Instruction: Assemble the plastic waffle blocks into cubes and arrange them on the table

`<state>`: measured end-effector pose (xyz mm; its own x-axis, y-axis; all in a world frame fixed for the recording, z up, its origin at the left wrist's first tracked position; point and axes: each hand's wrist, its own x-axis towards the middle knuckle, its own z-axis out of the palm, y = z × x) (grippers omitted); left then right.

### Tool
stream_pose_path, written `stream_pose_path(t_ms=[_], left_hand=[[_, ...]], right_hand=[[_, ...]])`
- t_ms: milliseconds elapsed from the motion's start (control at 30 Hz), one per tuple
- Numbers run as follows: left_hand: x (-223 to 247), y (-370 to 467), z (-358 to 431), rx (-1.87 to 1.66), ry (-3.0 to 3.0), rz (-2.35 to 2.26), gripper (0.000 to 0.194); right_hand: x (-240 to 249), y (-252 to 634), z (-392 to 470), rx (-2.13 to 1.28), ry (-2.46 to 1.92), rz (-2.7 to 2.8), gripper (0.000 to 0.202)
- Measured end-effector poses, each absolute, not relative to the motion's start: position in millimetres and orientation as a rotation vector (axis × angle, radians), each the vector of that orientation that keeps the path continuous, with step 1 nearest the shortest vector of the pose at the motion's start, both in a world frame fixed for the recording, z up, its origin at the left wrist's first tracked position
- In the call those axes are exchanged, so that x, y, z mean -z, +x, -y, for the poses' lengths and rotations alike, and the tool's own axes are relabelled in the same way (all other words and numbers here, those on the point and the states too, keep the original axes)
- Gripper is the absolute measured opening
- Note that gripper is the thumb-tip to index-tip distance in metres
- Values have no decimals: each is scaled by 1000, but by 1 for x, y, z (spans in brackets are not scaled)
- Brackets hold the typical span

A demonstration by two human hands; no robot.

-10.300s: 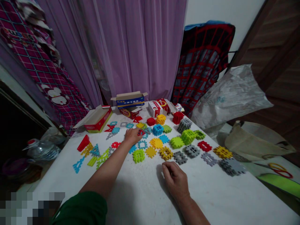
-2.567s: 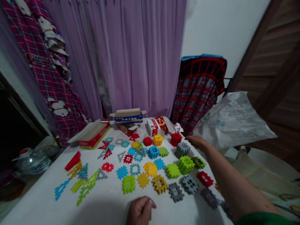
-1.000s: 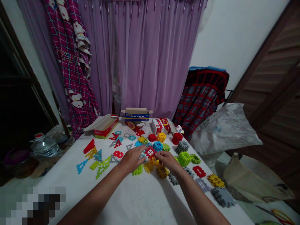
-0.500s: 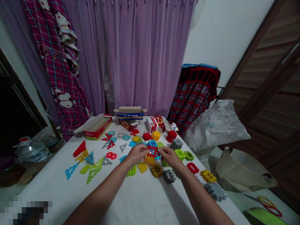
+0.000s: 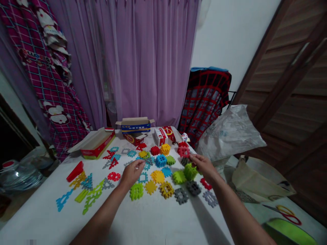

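Note:
My left hand (image 5: 133,172) hovers over the table left of the blue block stack (image 5: 161,160); its fingertips are pressed together, and what they hold, if anything, is too small to name. My right hand (image 5: 203,165) pinches a red square piece (image 5: 183,151) by its edge, beside the stacked red pieces (image 5: 183,144) at the right. Below that hand sits a green stack (image 5: 190,171). Between my hands lie a yellow piece (image 5: 157,176), a flat blue piece (image 5: 167,171) and a green piece (image 5: 179,177).
A red and yellow open box (image 5: 98,146), a blue box (image 5: 136,126) and a red and white box (image 5: 161,136) stand along the back. Triangular pieces (image 5: 93,197) lie on the left. A plastic bag (image 5: 230,132) and scissors (image 5: 286,213) are at the right.
My hands have moved apart. My right hand has carried the red square piece right, to the red stack, and my left hand has let go of it. The view has shifted.

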<state>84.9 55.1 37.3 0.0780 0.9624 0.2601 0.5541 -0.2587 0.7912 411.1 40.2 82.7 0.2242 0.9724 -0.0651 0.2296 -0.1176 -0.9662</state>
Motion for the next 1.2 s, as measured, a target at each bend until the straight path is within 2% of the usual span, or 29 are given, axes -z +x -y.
stream_pose_path(t_ms=[167, 300, 667, 933, 1200], left_hand=[[7, 36, -56, -1079, 2158, -1665, 31], [26, 27, -57, -1102, 2244, -1705, 35], [36, 23, -59, -1042, 2277, -1760, 39], [39, 22, -59, -1076, 2297, -1745, 36], [39, 22, -60, -1041, 2314, -1765, 35]], right_hand=[[-99, 479, -81, -862, -1686, 1060, 36], [-94, 494, -113, -874, -1781, 1065, 28], [-69, 481, -177, -968, -1903, 1222, 26], [-68, 478, -183, -1058, -1968, 1276, 36], [-61, 486, -184, -954, -2013, 1211, 37]])
